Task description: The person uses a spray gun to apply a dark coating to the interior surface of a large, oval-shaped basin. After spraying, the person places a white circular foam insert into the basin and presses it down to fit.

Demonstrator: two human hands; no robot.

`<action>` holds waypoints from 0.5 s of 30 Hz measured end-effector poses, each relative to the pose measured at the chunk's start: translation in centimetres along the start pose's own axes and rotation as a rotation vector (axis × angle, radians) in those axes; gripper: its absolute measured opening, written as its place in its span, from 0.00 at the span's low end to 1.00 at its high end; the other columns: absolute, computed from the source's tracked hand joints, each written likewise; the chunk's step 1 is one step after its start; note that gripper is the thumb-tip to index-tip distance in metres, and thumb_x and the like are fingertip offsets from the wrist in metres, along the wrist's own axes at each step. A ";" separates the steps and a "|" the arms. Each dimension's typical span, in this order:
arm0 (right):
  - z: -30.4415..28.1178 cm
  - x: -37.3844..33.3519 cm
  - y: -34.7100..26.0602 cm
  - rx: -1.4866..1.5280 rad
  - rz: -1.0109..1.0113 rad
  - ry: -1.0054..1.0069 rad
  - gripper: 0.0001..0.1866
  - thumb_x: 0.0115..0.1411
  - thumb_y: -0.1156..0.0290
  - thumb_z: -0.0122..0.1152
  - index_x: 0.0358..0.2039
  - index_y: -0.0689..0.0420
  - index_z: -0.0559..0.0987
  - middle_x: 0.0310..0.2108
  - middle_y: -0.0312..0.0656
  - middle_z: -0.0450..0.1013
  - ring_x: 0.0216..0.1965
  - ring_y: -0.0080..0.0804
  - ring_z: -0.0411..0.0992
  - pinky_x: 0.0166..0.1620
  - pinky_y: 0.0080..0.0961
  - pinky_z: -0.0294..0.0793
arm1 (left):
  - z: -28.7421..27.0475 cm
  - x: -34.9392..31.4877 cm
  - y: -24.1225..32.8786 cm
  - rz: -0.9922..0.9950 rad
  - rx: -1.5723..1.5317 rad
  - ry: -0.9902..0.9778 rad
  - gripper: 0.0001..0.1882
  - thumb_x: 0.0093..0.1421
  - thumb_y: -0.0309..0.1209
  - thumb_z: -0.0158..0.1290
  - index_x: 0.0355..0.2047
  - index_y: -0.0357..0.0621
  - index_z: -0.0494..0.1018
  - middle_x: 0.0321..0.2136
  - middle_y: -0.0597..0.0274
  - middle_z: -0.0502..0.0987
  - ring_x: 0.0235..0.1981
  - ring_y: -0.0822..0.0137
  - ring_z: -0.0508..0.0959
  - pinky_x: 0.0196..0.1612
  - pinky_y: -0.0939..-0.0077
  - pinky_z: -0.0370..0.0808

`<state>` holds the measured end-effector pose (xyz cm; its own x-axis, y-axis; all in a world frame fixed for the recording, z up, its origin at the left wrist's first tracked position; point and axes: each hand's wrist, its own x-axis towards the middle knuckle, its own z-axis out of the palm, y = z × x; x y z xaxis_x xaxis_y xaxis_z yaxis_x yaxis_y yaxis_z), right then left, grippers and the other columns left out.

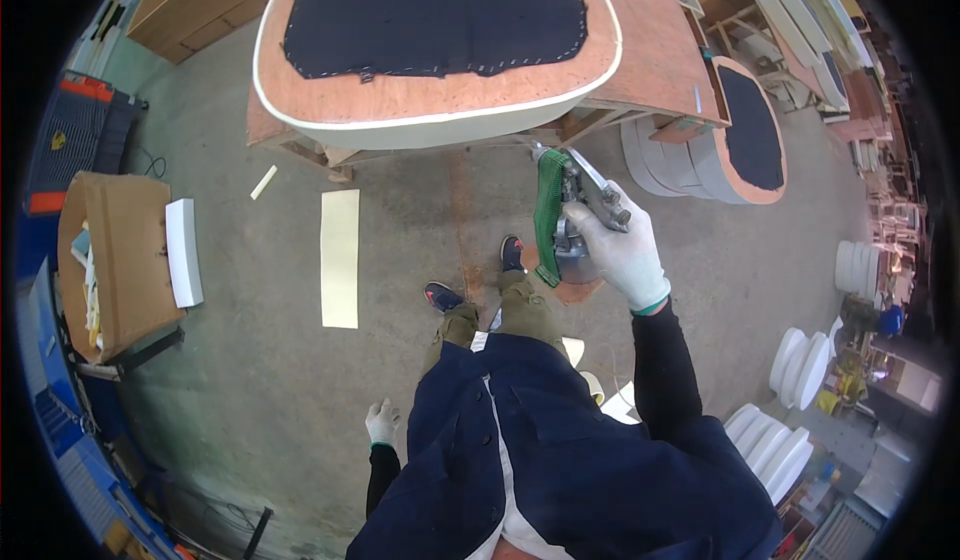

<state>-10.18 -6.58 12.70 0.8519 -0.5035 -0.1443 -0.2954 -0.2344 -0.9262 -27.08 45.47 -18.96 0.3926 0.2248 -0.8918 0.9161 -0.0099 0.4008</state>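
My right hand (626,252), in a white glove with a green cuff, is closed round a metal spray gun (598,196). A strip of green woven cloth (548,215) hangs along the gun's left side, and a grey cup sits under it. The gun is held in front of my body, just short of a large rounded seat piece (440,120) with a pale rim and black fabric stapled on its underside. That piece lies on a wooden workbench (655,55). My left hand (382,423), gloved as well, hangs low at my left side with its fingers loosely apart, holding nothing.
A pale yellow foam strip (340,260) lies on the floor. Left of it stand a white block (183,253) and a cardboard box (130,260) of scraps. To the right is a stack of padded pieces (735,160); white cushions (770,450) lie nearer.
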 end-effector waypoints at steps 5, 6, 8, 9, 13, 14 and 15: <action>-2.5 0.0 1.1 -0.019 -0.007 0.118 0.11 0.58 0.72 0.63 0.39 0.63 0.77 0.27 0.39 0.76 0.28 0.16 0.69 0.34 0.21 0.71 | 0.7 -0.4 1.9 0.020 0.013 0.000 0.14 0.64 0.34 0.53 0.44 0.37 0.72 0.27 0.63 0.74 0.26 0.70 0.76 0.26 0.76 0.72; -3.0 0.1 1.3 0.001 -0.003 0.141 0.11 0.58 0.72 0.63 0.39 0.63 0.77 0.27 0.39 0.76 0.28 0.16 0.69 0.34 0.21 0.71 | 0.7 -0.3 2.3 0.018 0.029 -0.008 0.14 0.64 0.34 0.53 0.44 0.37 0.72 0.28 0.63 0.74 0.26 0.70 0.76 0.26 0.76 0.72; -4.3 0.3 1.6 -0.017 0.006 0.163 0.10 0.58 0.73 0.63 0.39 0.63 0.77 0.27 0.37 0.76 0.28 0.15 0.68 0.34 0.20 0.71 | 0.9 -0.2 2.4 0.015 0.056 -0.023 0.15 0.64 0.34 0.53 0.45 0.37 0.71 0.28 0.63 0.74 0.26 0.70 0.77 0.26 0.76 0.72; -4.9 0.4 1.7 -0.024 0.020 0.172 0.10 0.59 0.73 0.63 0.39 0.63 0.77 0.27 0.37 0.75 0.28 0.14 0.68 0.34 0.19 0.70 | 1.1 -0.1 2.3 0.016 0.064 -0.026 0.15 0.64 0.34 0.53 0.45 0.37 0.71 0.28 0.62 0.74 0.26 0.70 0.77 0.26 0.76 0.72; -6.3 1.0 1.9 0.009 0.058 0.243 0.08 0.59 0.74 0.62 0.38 0.63 0.77 0.27 0.35 0.75 0.28 0.14 0.68 0.33 0.19 0.70 | 0.9 1.0 2.4 0.040 0.141 -0.038 0.16 0.64 0.34 0.53 0.47 0.37 0.71 0.28 0.62 0.74 0.27 0.69 0.77 0.25 0.75 0.72; -6.7 1.2 2.0 0.015 0.064 0.261 0.08 0.59 0.74 0.62 0.38 0.62 0.77 0.28 0.34 0.75 0.28 0.14 0.69 0.33 0.19 0.70 | 1.2 0.9 2.5 0.040 0.134 -0.028 0.15 0.64 0.34 0.53 0.45 0.37 0.71 0.28 0.62 0.74 0.26 0.69 0.77 0.25 0.75 0.72; -7.0 1.4 2.1 0.040 0.080 0.277 0.08 0.60 0.73 0.61 0.38 0.63 0.77 0.28 0.34 0.76 0.29 0.15 0.69 0.34 0.19 0.71 | 1.4 0.7 2.5 0.041 0.126 -0.018 0.14 0.64 0.34 0.53 0.44 0.37 0.71 0.27 0.62 0.74 0.26 0.69 0.77 0.24 0.75 0.72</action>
<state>-12.62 -13.63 13.02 0.6748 -0.7279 -0.1217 -0.3347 -0.1549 -0.9295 -24.39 44.20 -18.89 0.4304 0.2044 -0.8792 0.9017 -0.1416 0.4085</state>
